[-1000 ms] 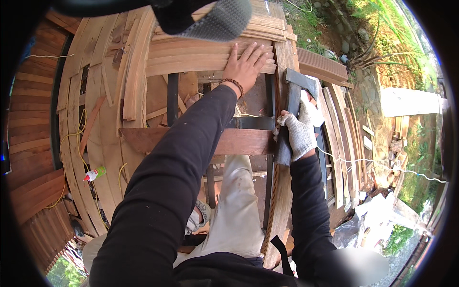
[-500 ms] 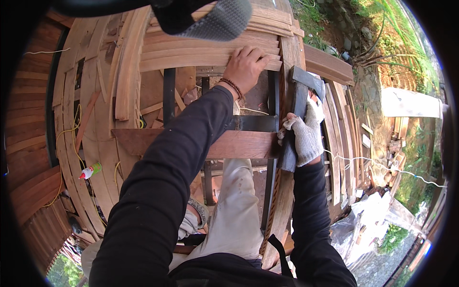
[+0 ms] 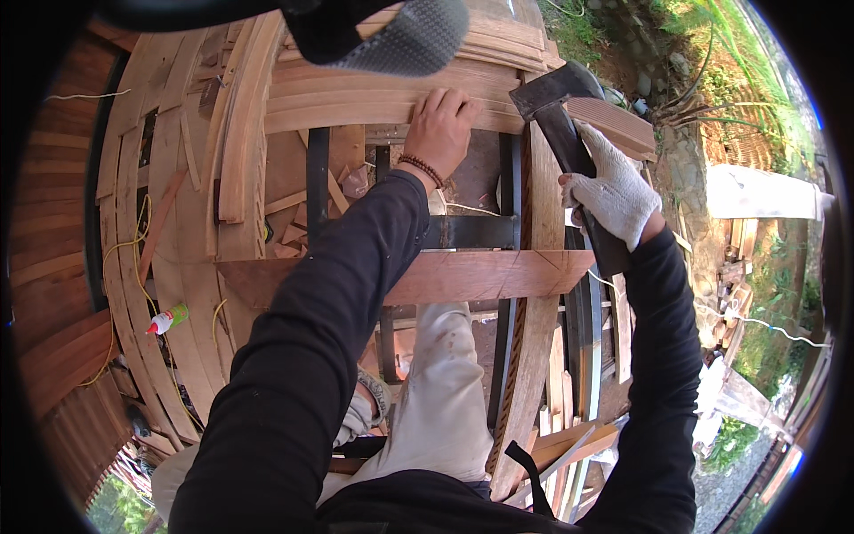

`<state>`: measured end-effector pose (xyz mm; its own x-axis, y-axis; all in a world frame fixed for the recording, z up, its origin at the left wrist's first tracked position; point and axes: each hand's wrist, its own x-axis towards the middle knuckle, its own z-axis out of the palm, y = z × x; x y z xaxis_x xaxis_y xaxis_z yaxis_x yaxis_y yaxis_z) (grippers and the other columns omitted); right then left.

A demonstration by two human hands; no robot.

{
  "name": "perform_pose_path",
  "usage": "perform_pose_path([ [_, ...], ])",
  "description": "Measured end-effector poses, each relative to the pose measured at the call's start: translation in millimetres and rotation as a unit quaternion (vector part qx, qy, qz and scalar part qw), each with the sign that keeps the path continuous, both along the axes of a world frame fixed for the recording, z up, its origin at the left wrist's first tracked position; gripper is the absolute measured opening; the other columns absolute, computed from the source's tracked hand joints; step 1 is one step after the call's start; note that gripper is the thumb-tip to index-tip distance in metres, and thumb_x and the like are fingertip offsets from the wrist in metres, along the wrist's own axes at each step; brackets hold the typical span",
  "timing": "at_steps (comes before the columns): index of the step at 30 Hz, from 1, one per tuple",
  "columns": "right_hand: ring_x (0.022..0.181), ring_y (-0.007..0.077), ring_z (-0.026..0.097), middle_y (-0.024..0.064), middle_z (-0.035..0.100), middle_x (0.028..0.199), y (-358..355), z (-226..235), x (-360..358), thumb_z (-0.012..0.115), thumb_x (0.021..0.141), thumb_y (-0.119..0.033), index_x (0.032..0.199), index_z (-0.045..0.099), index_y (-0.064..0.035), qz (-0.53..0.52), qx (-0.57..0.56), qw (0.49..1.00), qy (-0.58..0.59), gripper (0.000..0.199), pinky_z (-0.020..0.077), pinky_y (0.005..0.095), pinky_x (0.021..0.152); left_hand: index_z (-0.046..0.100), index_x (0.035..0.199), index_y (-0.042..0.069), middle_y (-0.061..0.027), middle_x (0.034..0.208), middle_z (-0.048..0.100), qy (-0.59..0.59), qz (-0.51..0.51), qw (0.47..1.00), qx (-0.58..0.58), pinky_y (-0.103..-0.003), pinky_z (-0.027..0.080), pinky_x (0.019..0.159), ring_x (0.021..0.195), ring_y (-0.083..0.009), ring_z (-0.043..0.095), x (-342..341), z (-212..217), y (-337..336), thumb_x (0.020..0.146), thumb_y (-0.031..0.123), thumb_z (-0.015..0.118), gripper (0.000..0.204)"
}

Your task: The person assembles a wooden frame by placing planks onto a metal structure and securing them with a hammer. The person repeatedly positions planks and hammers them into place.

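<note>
My left hand (image 3: 438,135), bare with a beaded bracelet at the wrist, bends its fingers over the near edge of a row of light wooden boards (image 3: 342,109); its thumb is hidden. In my right hand (image 3: 612,191), which wears a white knit glove, is a hatchet (image 3: 569,138) with a dark head and thick dark handle. The fingers close round the handle, and the head is raised beside the boards' right end. Below both hands a reddish plank (image 3: 498,274) lies crosswise over the frame, its right end on a long wooden beam (image 3: 531,356).
Dark metal bars (image 3: 471,233) form an open frame under the boards. At left, a glue bottle (image 3: 167,319) and a yellow cord (image 3: 114,267) lie on planks. Loose timber (image 3: 569,383) sits right of the beam. A white cord (image 3: 774,327) runs at far right.
My right hand has swung right and upward with the hatchet, away from the beam, uncovering the reddish plank's right end. My left hand has shifted slightly left along the boards.
</note>
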<state>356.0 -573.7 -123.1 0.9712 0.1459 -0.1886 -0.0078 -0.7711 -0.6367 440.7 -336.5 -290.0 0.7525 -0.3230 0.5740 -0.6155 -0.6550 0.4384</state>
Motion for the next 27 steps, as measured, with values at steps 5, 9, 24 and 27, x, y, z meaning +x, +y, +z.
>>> perform_pose_path([
  [5, 0.056, 0.0169, 0.066, 0.0122, 0.072, 0.086, 23, 43, 35, 0.067, 0.089, -0.009, 0.157, 0.037, 0.0047, 0.052, -0.084, 0.976, 0.195, 0.076, 0.0555, 0.0323, 0.052, 0.073, 0.113, 0.015, -0.0045, 0.107, 0.061, 0.000, -0.011, 1.000, -0.025, -0.045, 0.048, 0.097, 0.109, -0.0289, 0.059, 0, -2, 6, 0.075, 0.002, 0.076, 0.040],
  [9, 0.055, 0.0168, 0.066, 0.0108, 0.071, 0.084, 20, 44, 36, 0.065, 0.088, -0.009, 0.158, 0.038, 0.0006, 0.007, -0.055, 0.988, 0.143, 0.075, 0.0550, 0.0323, 0.052, 0.073, 0.111, 0.013, -0.0050, 0.106, 0.061, 0.004, -0.005, 0.999, -0.034, -0.044, 0.048, 0.096, 0.108, -0.0290, 0.059, -1, -2, 5, 0.074, 0.002, 0.076, 0.039],
  [24, 0.060, 0.0194, 0.068, 0.0122, 0.070, 0.083, 24, 51, 36, 0.065, 0.087, -0.008, 0.160, 0.035, -0.0005, 0.022, -0.101, 0.970, 0.221, 0.080, 0.0572, 0.0331, 0.055, 0.074, 0.109, 0.012, -0.0061, 0.105, 0.061, 0.004, -0.015, 0.999, -0.035, -0.045, 0.049, 0.095, 0.105, -0.0297, 0.059, 0, -1, 6, 0.073, 0.001, 0.077, 0.038],
  [27, 0.060, 0.0199, 0.069, 0.0132, 0.071, 0.084, 21, 46, 33, 0.065, 0.087, -0.008, 0.161, 0.034, -0.0005, 0.028, -0.107, 0.972, 0.208, 0.081, 0.0574, 0.0334, 0.055, 0.075, 0.110, 0.012, -0.0064, 0.105, 0.061, 0.003, -0.021, 0.999, -0.036, -0.045, 0.048, 0.095, 0.105, -0.0298, 0.059, -1, 0, 6, 0.073, 0.002, 0.076, 0.038],
])
